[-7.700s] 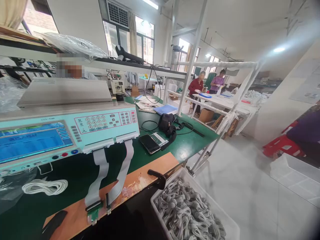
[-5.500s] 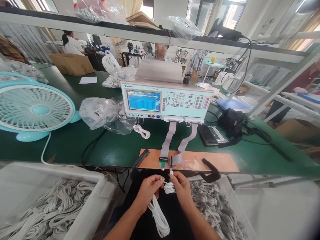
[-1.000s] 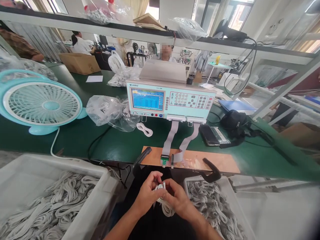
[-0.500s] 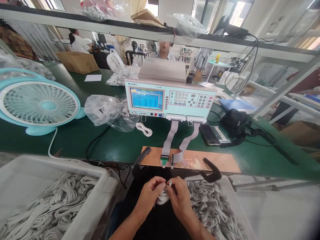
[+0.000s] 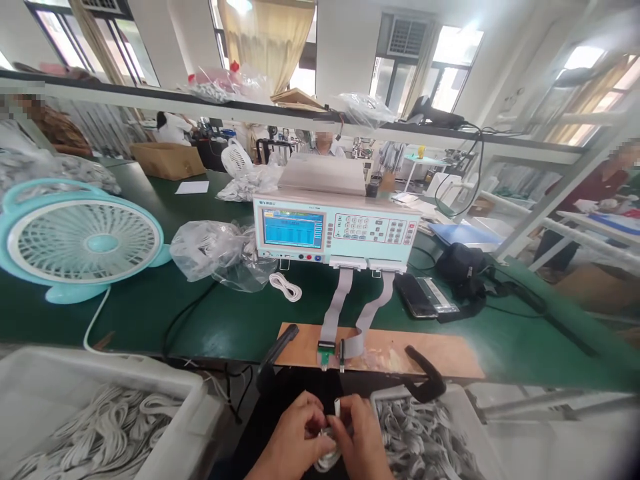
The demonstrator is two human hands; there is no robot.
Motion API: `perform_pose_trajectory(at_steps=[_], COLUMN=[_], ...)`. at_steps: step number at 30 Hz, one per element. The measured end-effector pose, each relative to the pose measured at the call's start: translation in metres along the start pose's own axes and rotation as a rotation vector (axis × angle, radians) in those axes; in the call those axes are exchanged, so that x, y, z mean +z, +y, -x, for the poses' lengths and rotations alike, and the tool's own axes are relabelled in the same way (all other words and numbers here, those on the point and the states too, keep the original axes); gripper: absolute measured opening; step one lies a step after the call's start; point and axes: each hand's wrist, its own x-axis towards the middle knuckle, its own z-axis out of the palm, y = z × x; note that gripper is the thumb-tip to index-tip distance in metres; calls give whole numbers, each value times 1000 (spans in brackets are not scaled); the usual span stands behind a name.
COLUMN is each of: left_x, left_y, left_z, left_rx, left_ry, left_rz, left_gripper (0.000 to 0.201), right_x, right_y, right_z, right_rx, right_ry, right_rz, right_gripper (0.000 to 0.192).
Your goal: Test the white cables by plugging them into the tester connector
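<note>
Against the view of half a second ago, the left hand (image 5: pixel 295 443) and right hand (image 5: pixel 361 441) are now seen lower, at the bottom centre of the frame, as the camera has tilted up. The fingers of both are closed on the coiled white cable (image 5: pixel 328 451), one plug end (image 5: pixel 337 407) raised upright between them. The test connectors (image 5: pixel 332 351) on the wooden board (image 5: pixel 430 355) at the table (image 5: pixel 150 313) edge remain unplugged, just above the hands.
</note>
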Motion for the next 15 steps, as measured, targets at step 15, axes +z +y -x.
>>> perform_pose_trajectory(at_steps=[15], left_x=[8], left_y=[-11], left_z=[2], left_rx=[199], left_ry=[-116], left_rz=[-326], left_gripper=[11], right_x=[3], right_y=[3], right_z=[4], right_rx=[-167], right_ry=[-8], right_rz=[35], right_gripper=[10])
